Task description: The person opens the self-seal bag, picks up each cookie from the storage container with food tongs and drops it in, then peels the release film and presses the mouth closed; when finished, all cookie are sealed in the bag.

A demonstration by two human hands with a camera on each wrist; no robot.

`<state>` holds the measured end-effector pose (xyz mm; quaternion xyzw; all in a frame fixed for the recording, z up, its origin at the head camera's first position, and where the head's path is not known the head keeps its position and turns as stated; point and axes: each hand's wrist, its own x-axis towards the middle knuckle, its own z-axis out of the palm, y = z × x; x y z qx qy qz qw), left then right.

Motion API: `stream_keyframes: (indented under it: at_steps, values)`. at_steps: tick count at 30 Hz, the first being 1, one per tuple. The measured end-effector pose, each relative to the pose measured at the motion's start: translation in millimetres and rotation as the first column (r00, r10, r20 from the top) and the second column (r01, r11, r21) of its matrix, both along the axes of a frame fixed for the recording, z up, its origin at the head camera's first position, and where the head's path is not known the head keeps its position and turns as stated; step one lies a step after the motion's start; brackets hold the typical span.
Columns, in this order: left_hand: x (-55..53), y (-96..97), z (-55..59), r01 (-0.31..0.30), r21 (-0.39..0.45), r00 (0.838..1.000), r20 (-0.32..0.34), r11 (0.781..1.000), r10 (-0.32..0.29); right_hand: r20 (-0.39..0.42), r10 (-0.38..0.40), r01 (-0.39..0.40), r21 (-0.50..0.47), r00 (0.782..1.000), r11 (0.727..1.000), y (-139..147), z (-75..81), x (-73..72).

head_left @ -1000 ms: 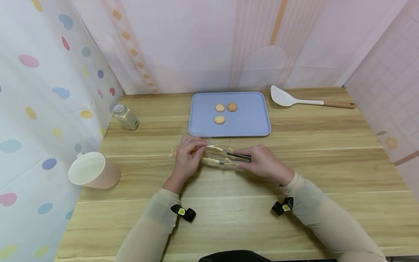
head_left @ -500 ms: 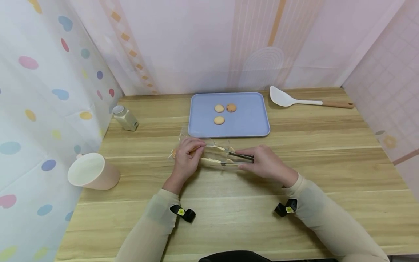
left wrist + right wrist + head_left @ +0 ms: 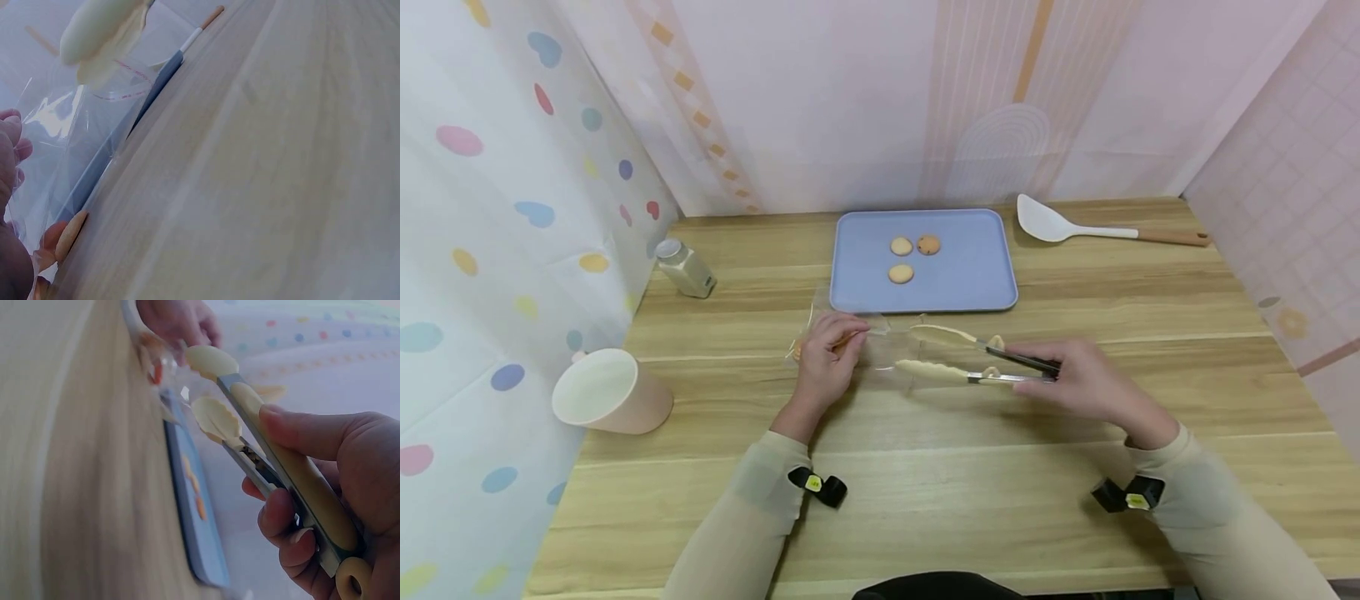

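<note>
My left hand (image 3: 826, 358) pinches a clear plastic bag (image 3: 62, 122) by its upper part, just in front of the tray. In the left wrist view, cookies (image 3: 72, 236) show at the bottom of the bag. My right hand (image 3: 1075, 377) grips a pair of tongs (image 3: 300, 487) with cream scalloped tips and metal arms. The tongs' arms stand apart with nothing between them, their tips close to the bag's mouth. On the blue-grey tray (image 3: 973, 271) lie two pale cookies, one at the back (image 3: 901, 246) and one nearer (image 3: 901, 273), and a browner spotted cookie (image 3: 928, 244).
A white spatula (image 3: 1051, 225) with a wooden handle lies right of the tray. On the left stand a pale pink cup (image 3: 643, 402) and a small capped jar (image 3: 687, 271). Curtains border the wooden table (image 3: 925, 500) at the back and sides.
My right hand has drawn the tongs to the right, so their tips have come out of the bag. My left hand stays in place on the bag.
</note>
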<state>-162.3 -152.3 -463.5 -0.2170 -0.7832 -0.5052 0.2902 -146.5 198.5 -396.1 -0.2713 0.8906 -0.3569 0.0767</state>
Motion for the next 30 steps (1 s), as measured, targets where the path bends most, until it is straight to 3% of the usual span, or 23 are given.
stream_keyframes:
  at_steps: [3, 6, 14, 21, 30]
  values:
    - [5.7, 3.9, 14.1, -0.003, -0.001, 1.000, -0.013, 1.000, 0.003, -0.032, -0.056, 0.057, 0.006, 0.998, 0.998, 13, 7.4, -1.1]
    - [8.0, 4.7, 20.2, -0.007, -0.005, 1.000, -0.017, 1.000, 0.007, -0.091, -0.121, 0.124, 0.033, 0.988, 0.992, 20, 12.3, -7.4]
    - [8.6, 4.1, 18.5, 0.009, 0.029, 1.000, 0.001, 1.000, -0.009, -0.174, -0.250, 0.268, 0.094, 0.953, 0.959, 8, 2.4, -43.7]
    - [9.2, 4.7, 20.9, 0.023, 0.042, 1.000, 0.010, 0.999, -0.024, -0.184, -0.285, 0.305, 0.092, 0.941, 0.948, -10, -13.1, -79.1]
    - [10.3, 3.9, 22.2, 0.025, 0.047, 1.000, -0.004, 0.999, -0.025, -0.146, -0.320, 0.338, 0.124, 0.936, 0.933, -21, -20.9, -109.3]
